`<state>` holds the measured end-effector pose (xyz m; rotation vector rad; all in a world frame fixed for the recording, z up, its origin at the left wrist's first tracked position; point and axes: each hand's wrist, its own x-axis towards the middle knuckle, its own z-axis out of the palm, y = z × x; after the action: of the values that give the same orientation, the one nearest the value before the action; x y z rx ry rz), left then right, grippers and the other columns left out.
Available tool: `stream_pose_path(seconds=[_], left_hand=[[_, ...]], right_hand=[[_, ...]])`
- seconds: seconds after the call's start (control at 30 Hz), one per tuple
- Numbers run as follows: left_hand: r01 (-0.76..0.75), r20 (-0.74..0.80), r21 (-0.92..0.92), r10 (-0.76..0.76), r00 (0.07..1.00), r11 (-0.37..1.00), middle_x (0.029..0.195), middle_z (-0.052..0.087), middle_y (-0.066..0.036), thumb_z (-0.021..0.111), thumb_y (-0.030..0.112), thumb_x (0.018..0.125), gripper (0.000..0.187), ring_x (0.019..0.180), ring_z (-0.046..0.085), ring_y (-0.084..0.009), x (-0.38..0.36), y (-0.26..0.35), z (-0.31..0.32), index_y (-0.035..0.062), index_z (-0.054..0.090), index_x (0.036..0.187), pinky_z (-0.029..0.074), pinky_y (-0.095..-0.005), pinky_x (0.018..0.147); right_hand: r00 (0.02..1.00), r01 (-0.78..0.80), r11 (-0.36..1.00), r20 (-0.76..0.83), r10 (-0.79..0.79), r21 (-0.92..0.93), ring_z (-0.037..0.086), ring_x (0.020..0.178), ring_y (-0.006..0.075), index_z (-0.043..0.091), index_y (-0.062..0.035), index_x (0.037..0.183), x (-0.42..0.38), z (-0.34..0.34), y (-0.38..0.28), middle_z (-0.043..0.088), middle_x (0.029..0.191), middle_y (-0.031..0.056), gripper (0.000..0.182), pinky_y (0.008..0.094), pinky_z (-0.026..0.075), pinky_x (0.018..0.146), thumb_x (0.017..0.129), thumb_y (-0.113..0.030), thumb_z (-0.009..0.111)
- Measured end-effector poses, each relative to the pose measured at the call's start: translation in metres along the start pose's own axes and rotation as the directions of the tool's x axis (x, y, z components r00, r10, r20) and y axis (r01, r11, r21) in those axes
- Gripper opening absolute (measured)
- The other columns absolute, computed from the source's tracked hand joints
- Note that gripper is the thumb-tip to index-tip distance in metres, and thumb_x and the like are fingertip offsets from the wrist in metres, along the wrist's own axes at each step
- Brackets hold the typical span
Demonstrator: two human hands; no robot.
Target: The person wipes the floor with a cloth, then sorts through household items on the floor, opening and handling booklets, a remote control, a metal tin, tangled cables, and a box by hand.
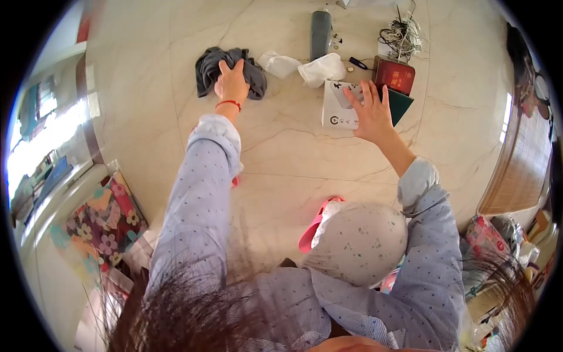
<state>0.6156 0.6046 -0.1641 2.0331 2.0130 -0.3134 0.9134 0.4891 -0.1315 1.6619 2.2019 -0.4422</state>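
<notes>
My left hand, with a red cord round its wrist, presses its fingers into a crumpled dark grey cloth on the tiled floor. My right hand has its fingers spread over the right side of a flat white box with black markings. Partly under that hand lies a dark green booklet. A red booklet with gold print overlaps the green one. Between the two hands are a white cloth and a smaller white piece, both crumpled.
Farther up the floor lies a grey pouch-like object, with small bits beside it. A tangle of black and white cables sits behind the red booklet, near a small black stick. A pink slipper shows by my knee. Bags stand at the left.
</notes>
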Motion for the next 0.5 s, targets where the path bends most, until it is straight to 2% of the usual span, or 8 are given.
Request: stream_pose_path(seconds=[0.03,0.1,0.13,0.2,0.27,0.33,0.4,0.5], left_hand=[[-0.017,0.0,0.006,0.017,1.0,1.0,0.12,0.031,-0.018,0.065,0.009,0.06,0.059,0.08,0.056,-0.0327,0.011,-0.002,-0.003,0.021,0.046,0.114,0.046,-0.0391,0.066],[-0.203,-0.014,0.069,0.205,0.979,0.977,0.118,0.032,-0.018,0.065,0.008,0.059,0.06,0.079,0.057,-0.0325,0.032,-0.005,-0.01,0.0205,0.045,0.115,0.047,-0.0397,0.066],[-0.221,-0.019,0.07,0.223,0.975,0.973,0.118,0.032,-0.018,0.065,0.008,0.059,0.06,0.079,0.057,-0.0325,0.042,-0.006,-0.015,0.0205,0.045,0.115,0.047,-0.0397,0.066],[-0.365,0.023,0.105,0.365,0.931,0.925,0.117,0.033,-0.018,0.065,0.008,0.06,0.061,0.079,0.057,-0.0325,0.058,-0.009,-0.021,0.0201,0.043,0.115,0.047,-0.0399,0.068],[-0.417,0.04,0.087,0.415,0.909,0.905,0.116,0.033,-0.018,0.064,0.009,0.06,0.061,0.079,0.057,-0.0336,0.075,-0.012,-0.022,0.0197,0.042,0.116,0.047,-0.0396,0.069],[-0.418,0.133,0.036,0.41,0.902,0.908,0.118,0.031,-0.019,0.063,0.01,0.061,0.061,0.08,0.057,-0.0338,0.087,-0.008,-0.033,0.0192,0.041,0.117,0.047,-0.0391,0.07],[-0.45,0.157,0.027,0.44,0.884,0.893,0.117,0.03,-0.022,0.064,0.014,0.061,0.063,0.08,0.056,-0.0352,0.098,-0.004,-0.042,0.0174,0.038,0.119,0.047,-0.0392,0.071],[-0.588,0.38,0.104,0.515,0.769,0.802,0.113,0.032,-0.027,0.069,0.022,0.059,0.076,0.081,0.055,-0.0382,0.104,-0.001,-0.052,0.0136,0.031,0.124,0.046,-0.0387,0.073]], right_hand=[[1.0,0.008,1.0,0.002,-0.008,-0.007,0.023,0.121,0.0336,0.02,-0.024,0.132,0.0,-0.001,0.0,0.021,0.13,0.0192,0.089,0.0533,0.011,0.098,0.057,-0.027,0.067],[1.0,-0.003,1.0,-0.002,0.003,-0.012,0.023,0.121,0.0335,0.019,-0.0241,0.132,0.002,-0.001,0.002,0.021,0.13,0.0192,0.09,0.0537,0.011,0.098,0.056,-0.029,0.067],[1.0,0.007,1.0,0.005,-0.007,-0.017,0.023,0.121,0.0333,0.019,-0.0242,0.132,0.002,-0.001,0.003,0.021,0.129,0.0192,0.09,0.0542,0.011,0.097,0.056,-0.029,0.068],[1.0,-0.005,1.0,0.02,0.005,-0.02,0.023,0.121,0.0332,0.018,-0.0243,0.132,0.001,-0.002,0.0,0.021,0.129,0.0193,0.091,0.0547,0.011,0.097,0.056,-0.029,0.068],[0.997,-0.013,1.0,0.072,0.014,-0.013,0.022,0.121,0.0329,0.018,-0.0257,0.132,0.002,-0.005,0.0,0.021,0.13,0.0193,0.093,0.0557,0.01,0.097,0.055,-0.029,0.069],[0.997,-0.02,0.999,0.075,0.022,-0.028,0.022,0.121,0.0328,0.018,-0.0264,0.132,0.001,-0.009,-0.002,0.021,0.13,0.0193,0.093,0.056,0.01,0.097,0.054,-0.029,0.069],[0.997,-0.03,0.999,0.067,0.032,-0.032,0.022,0.121,0.0326,0.017,-0.0272,0.132,0.002,-0.01,-0.004,0.021,0.13,0.0193,0.094,0.0564,0.01,0.097,0.054,-0.028,0.07],[0.996,-0.074,0.996,0.042,0.073,0.044,0.022,0.121,0.0326,0.017,-0.028,0.132,-0.003,-0.003,-0.008,0.021,0.13,0.0195,0.094,0.0561,0.01,0.097,0.055,-0.027,0.07]])
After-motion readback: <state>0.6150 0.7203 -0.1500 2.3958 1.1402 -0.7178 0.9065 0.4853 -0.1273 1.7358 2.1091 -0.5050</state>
